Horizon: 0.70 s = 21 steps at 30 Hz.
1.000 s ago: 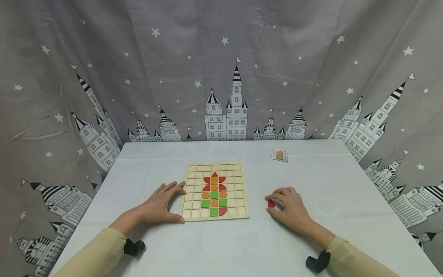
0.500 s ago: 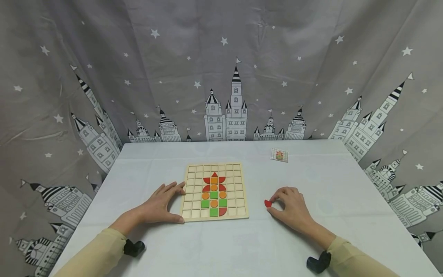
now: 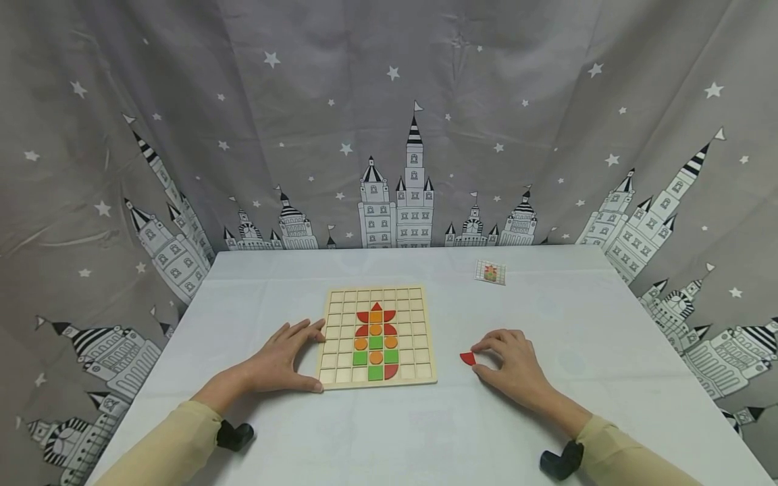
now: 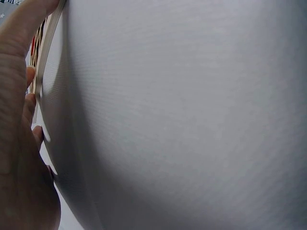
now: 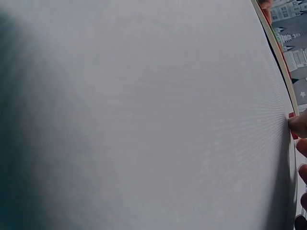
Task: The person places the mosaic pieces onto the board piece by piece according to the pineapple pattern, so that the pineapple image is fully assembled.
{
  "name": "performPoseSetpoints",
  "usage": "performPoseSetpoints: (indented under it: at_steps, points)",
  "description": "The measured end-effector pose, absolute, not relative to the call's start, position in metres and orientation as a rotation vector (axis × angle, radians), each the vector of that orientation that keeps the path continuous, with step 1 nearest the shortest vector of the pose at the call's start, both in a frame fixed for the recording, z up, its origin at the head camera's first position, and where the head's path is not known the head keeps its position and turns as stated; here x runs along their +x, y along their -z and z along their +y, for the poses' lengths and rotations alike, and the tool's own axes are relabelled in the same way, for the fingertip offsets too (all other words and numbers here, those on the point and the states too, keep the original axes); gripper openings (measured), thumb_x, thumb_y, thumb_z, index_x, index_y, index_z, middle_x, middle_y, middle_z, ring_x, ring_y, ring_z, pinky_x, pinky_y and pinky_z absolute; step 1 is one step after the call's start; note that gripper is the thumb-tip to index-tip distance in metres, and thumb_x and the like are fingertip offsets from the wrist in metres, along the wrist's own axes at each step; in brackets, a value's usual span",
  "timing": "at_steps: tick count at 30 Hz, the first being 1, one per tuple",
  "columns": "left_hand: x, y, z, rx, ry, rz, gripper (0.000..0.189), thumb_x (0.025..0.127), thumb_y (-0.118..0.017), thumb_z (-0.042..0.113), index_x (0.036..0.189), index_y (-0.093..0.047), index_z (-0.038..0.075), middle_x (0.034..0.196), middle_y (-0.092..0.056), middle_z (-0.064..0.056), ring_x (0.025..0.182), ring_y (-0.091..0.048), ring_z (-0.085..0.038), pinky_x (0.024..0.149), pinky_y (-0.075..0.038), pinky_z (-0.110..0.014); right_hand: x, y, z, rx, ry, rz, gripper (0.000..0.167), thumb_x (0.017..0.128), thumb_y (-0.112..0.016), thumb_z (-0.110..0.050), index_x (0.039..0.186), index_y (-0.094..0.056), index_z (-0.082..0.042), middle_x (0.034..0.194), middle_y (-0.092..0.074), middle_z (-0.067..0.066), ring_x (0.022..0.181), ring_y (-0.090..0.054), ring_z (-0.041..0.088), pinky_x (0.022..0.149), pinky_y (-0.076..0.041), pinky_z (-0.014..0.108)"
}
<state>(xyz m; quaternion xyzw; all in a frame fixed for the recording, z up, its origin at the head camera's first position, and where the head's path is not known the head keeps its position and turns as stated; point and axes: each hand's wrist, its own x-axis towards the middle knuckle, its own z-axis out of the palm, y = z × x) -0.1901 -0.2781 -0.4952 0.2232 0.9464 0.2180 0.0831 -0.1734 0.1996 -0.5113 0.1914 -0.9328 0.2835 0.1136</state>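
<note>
My right hand (image 3: 509,364) pinches a red quarter-circle tile (image 3: 467,358) between thumb and fingertips, just right of the wooden grid board (image 3: 421,337). In the right wrist view, a bit of the red tile (image 5: 294,136) shows by the thumb (image 5: 299,124). Spread along the board's left side is my left hand (image 3: 276,363), its thumb at the near corner and fingertips at the edge. The left wrist view has the fingers beside the board's rim (image 4: 50,43). Red, orange and green tiles form a pattern in the board's middle columns, with a red triangle (image 3: 377,306) on top.
A small pattern card (image 3: 490,272) lies toward the back right of the white-covered table (image 3: 389,439). Behind the table hangs a grey curtain (image 3: 389,135) printed with castles and stars.
The red tile has turned in my right fingers and now sticks out farther left, its point and curve more visible. My left hand and the board have stayed put.
</note>
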Motion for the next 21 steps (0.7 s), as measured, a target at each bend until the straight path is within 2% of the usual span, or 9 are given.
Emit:
performPoseSetpoints:
  at_steps: [8, 21]
  points:
    - [-0.1898, 0.4941, -0.2777, 0.673, -0.655, 2.823, 0.087, 0.066, -0.079, 0.078, 0.130, -0.052, 0.025, 0.166, -0.031, -0.006, 0.152, -0.021, -0.041, 0.124, -0.007, -0.063, -0.1741, 0.5098, 0.1992, 0.543, -0.853, -2.762, 0.018, 0.082, -0.085, -0.020, 0.096, -0.075, -0.027, 0.109, -0.062, -0.002, 0.116, -0.049, 0.030, 0.097, -0.038, 0.053]
    - [-0.1901, 0.4947, -0.2773, 0.657, -0.656, 2.817, 0.089, 0.067, -0.080, 0.076, 0.133, -0.052, 0.024, 0.166, -0.031, -0.006, 0.153, -0.020, -0.040, 0.124, -0.006, -0.062, -0.1769, 0.5114, 0.2007, 0.558, -0.878, -2.761, 0.017, 0.081, -0.087, -0.023, 0.095, -0.078, -0.025, 0.107, -0.062, -0.003, 0.113, -0.048, 0.028, 0.095, -0.036, 0.050]
